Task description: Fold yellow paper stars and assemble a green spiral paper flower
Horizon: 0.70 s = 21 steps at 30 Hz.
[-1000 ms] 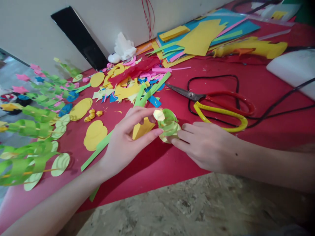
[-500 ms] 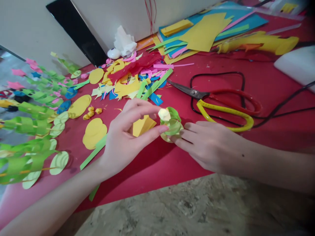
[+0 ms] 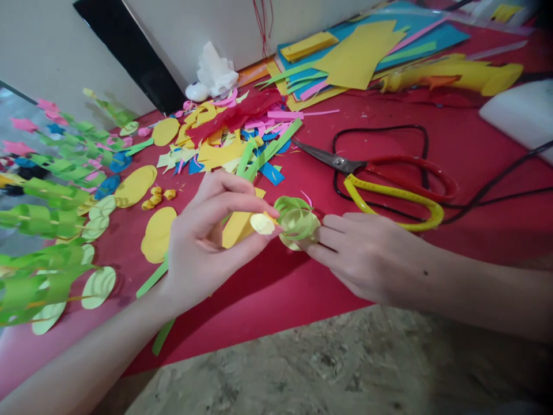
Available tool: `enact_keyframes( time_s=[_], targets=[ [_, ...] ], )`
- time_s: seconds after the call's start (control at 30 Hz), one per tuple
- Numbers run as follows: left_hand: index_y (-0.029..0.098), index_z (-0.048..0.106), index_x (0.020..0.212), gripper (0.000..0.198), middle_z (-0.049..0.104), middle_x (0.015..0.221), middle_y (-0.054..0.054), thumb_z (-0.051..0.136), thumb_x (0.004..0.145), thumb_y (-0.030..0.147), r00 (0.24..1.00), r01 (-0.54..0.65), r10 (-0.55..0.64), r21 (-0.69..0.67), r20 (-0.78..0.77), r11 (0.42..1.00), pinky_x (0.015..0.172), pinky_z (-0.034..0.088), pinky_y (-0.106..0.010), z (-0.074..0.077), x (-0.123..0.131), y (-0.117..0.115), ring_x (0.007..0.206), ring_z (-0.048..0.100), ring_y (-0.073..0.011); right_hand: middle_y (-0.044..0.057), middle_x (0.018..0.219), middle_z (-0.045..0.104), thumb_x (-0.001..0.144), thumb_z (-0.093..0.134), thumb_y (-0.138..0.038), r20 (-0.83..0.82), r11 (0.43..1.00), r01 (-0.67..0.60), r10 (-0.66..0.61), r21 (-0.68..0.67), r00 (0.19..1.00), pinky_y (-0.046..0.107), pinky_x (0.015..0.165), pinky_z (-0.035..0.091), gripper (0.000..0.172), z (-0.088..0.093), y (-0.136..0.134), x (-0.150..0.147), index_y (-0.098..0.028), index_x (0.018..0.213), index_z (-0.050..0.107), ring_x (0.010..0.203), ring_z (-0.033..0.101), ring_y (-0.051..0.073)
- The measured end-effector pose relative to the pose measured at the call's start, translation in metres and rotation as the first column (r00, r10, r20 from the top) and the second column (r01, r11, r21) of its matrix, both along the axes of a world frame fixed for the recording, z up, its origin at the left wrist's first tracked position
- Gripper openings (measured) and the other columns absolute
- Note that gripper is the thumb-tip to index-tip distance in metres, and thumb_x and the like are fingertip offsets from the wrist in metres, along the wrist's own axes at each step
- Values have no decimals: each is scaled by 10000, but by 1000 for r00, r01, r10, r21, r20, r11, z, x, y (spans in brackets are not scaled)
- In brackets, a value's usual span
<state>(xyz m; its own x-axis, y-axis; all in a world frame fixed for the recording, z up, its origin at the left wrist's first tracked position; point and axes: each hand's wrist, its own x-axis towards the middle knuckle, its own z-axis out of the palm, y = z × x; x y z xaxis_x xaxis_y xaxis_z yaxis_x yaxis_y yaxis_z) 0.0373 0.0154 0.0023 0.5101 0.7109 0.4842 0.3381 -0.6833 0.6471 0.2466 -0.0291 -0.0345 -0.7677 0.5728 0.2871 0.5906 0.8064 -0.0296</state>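
My left hand [image 3: 211, 227] pinches a small pale yellow folded-paper piece [image 3: 261, 223], probably a puffy star, between thumb and forefinger. Right beside it is a green paper coil [image 3: 294, 210] with a pale green paper disc at its lower end. My right hand [image 3: 367, 251] has its fingers closed on the coil's right side near the disc; the fingertips are partly hidden. Yellow paper [image 3: 239, 226] lies on the table behind my left hand. Past my right hand rest scissors [image 3: 345, 164] with one red and one yellow handle.
Paper scraps [image 3: 224, 153] are heaped at the back. Finished green spirals [image 3: 38, 219] on discs stand at the left, near yellow discs [image 3: 158, 233] and small yellow folded stars [image 3: 154, 199]. A yellow glue gun [image 3: 453, 75] and a black cord [image 3: 425, 138] lie at the right.
My left hand has moved left and slightly down with the pale yellow piece, drawing it off to the side of the green coil. My right hand has stayed nearly in place.
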Motion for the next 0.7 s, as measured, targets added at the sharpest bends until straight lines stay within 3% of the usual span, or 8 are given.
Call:
enact_keyframes(
  time_s=[0.27,0.7],
  targets=[
    [185,626,866,200,503,807,10,658,694,88,999,33,-35,65,27,997,709,424,-231,-5,-3,1,792,476,-77,77,835,593,847,358,-140,-31,1000,10,-11,-24,999,288,609,313,275,-2,1,0,-138,1008,581,741,466,155],
    [193,638,877,218,511,807,7,650,699,68,999,24,-25,42,30,999,726,418,-233,-4,-3,-1,802,476,-76,81,792,597,826,386,-132,-2,997,69,-69,-39,998,283,589,318,250,0,-2,1,-124,965,594,680,464,146]
  ],
)
